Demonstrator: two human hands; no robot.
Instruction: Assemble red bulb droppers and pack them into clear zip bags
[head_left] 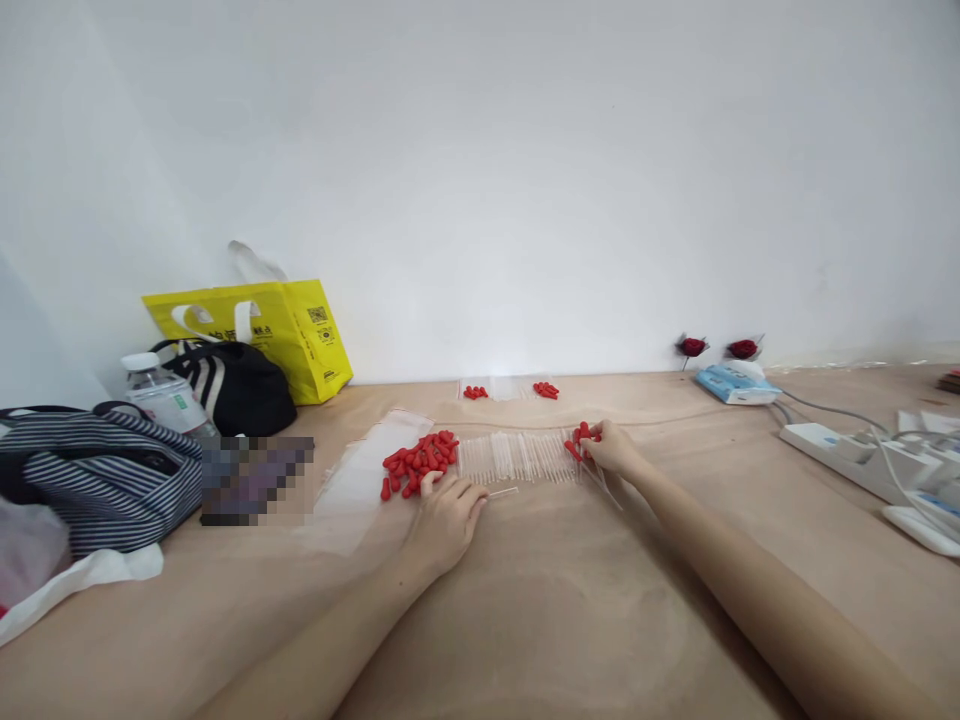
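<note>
Have thin, pale, straight sticks (pixel 510 455) in a row between both hands, long axes pointing away from the body. Rest the left hand (pixel 446 520), fingers slightly spread, against the bulb-shaped red pieces (pixel 424 460) flanking the row's left end, near one loose stick (pixel 506 491). Touch the smaller red cluster (pixel 577 440) with bunched right fingers (pixel 592 436); cannot tell either grip. See translucent plastic sheet (pixel 367 470) leftward.

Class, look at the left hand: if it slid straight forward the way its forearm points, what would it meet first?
The left hand would probably meet the row of thin white sticks first, though the loose stick by its fingertips may already be touching.
</note>
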